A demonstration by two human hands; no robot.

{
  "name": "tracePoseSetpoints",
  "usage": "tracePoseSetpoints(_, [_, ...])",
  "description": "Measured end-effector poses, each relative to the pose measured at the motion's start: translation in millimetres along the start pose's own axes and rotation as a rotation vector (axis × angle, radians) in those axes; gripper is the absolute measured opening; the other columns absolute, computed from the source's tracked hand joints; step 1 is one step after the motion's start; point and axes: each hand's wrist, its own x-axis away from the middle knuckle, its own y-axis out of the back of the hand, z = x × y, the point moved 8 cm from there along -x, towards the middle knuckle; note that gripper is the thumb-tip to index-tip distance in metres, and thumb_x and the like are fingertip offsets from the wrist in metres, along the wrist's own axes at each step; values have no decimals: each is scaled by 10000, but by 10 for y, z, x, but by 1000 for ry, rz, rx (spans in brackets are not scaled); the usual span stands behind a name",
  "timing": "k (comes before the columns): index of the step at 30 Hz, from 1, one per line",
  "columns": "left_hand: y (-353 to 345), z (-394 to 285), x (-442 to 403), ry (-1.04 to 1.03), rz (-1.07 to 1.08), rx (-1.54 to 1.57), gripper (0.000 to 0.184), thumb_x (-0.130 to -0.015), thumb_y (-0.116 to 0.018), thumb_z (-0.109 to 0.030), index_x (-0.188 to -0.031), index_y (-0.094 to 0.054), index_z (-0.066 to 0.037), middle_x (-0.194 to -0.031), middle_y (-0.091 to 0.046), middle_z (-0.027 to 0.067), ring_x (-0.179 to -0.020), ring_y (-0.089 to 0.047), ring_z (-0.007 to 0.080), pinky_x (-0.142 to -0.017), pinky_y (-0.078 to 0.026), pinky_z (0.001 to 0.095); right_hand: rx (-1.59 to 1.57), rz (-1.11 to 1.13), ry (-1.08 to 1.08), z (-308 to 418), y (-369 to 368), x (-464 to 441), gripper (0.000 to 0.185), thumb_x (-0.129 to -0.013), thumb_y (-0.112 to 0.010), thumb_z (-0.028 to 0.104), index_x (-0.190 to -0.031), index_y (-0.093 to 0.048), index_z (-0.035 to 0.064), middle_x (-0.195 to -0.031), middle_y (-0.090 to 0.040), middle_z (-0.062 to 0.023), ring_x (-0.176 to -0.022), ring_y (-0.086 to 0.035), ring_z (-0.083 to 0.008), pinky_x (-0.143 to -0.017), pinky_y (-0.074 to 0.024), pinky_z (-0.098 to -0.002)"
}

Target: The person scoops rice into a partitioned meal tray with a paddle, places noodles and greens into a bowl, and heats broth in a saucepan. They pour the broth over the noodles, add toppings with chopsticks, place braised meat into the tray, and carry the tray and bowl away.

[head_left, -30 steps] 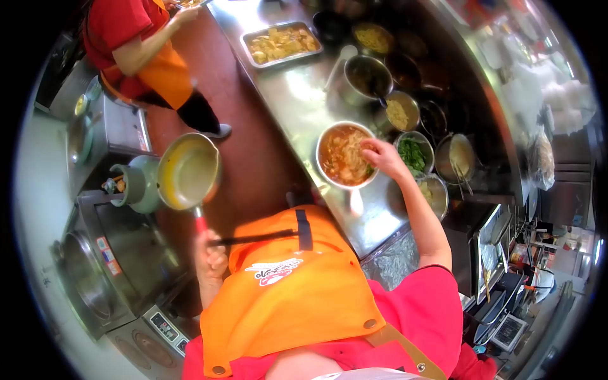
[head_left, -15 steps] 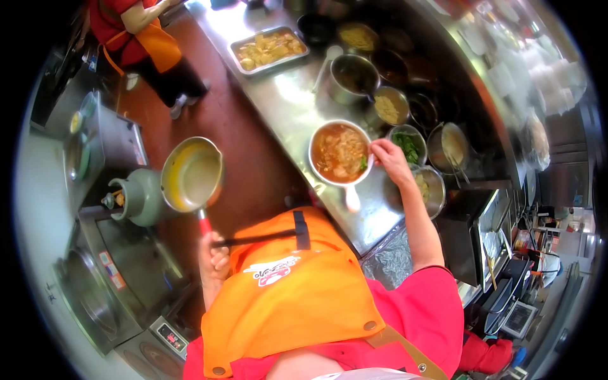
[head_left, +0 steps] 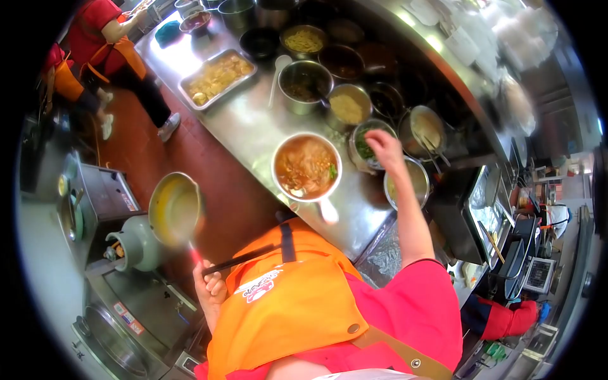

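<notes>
My left hand (head_left: 209,290) is closed around the red handle of a frying pan (head_left: 174,209), raised above the floor, with yellowish residue inside. A long, thin black utensil (head_left: 244,258), possibly chopsticks, also comes out of that hand. My right hand (head_left: 385,151) is over a metal container of chopped greens (head_left: 363,140), its fingers bunched together and bent down; anything between them is hidden. To its left on the steel counter sits a white bowl (head_left: 274,170) of reddish-brown soup with pale pieces and a bit of green. A white handle (head_left: 327,211) extends from the bowl's near side.
Several metal pots and a container of pale shreds (head_left: 348,109) line the counter (head_left: 253,120). A rectangular tray of yellowish food (head_left: 218,77) and a white ladle (head_left: 277,79) lie farther back. A grey gas cylinder (head_left: 144,242) stands at left. Co-workers (head_left: 114,50) stand beyond.
My right hand has left the soup bowl's rim and moved over to the greens container. My left hand still holds the pan. The camera view has shifted.
</notes>
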Motion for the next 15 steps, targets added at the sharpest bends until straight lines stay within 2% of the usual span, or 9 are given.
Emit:
tracePoseSetpoints(2, [-16,11,-13,-1,-39,27,264,-968,-453,-252,-889,-579,-34,-596,-505,7,-376,-386,77,-299,-313,203,309,47,-75,-262,167,-96,171,-798,-639,154,-951,-644,76,-931,-672,-75,-855,-639,-281,-734,-497,-379])
tracePoseSetpoints(4, [-18,34,-27,1,11,2,267,-968,-452,-254,-885,-577,-33,-594,-500,7,-377,-388,75,-296,-311,204,646,153,-164,-582,113,-143,188,-790,-656,201,-933,-627,82,-911,-665,-76,-850,-629,-300,-720,-486,-415])
tracePoseSetpoints(7, [-53,79,-42,9,24,12,272,-969,-451,-258,-878,-572,-32,-591,-493,6,-380,-391,74,-292,-309,204,956,150,11,-561,-121,-183,218,-786,-658,243,-941,-603,99,-894,-650,-86,-872,-627,-287,-723,-469,-447])
tracePoseSetpoints(8, [-45,110,-14,6,16,28,274,-970,-450,-259,-876,-571,-32,-591,-490,6,-381,-393,73,-291,-309,204,975,151,10,-583,-177,-182,233,-794,-637,239,-992,-598,123,-902,-643,-90,-890,-622,-285,-744,-464,-449])
tracePoseSetpoints(11, [-134,165,19,-13,10,6,270,-970,-452,-257,-870,-569,-34,-589,-484,3,-383,-397,72,-291,-312,201,982,165,53,-660,-258,-267,193,-800,-607,211,-969,-606,118,-890,-645,-94,-873,-625,-287,-727,-466,-455])
tracePoseSetpoints(15, [-157,208,-30,-13,-13,-5,237,-956,-486,-241,-870,-577,-40,-593,-496,1,-367,-382,58,-277,-294,186,755,153,-54,-656,1,-203,155,-819,-541,158,-946,-622,123,-883,-647,-109,-850,-621,-322,-702,-487,-460])
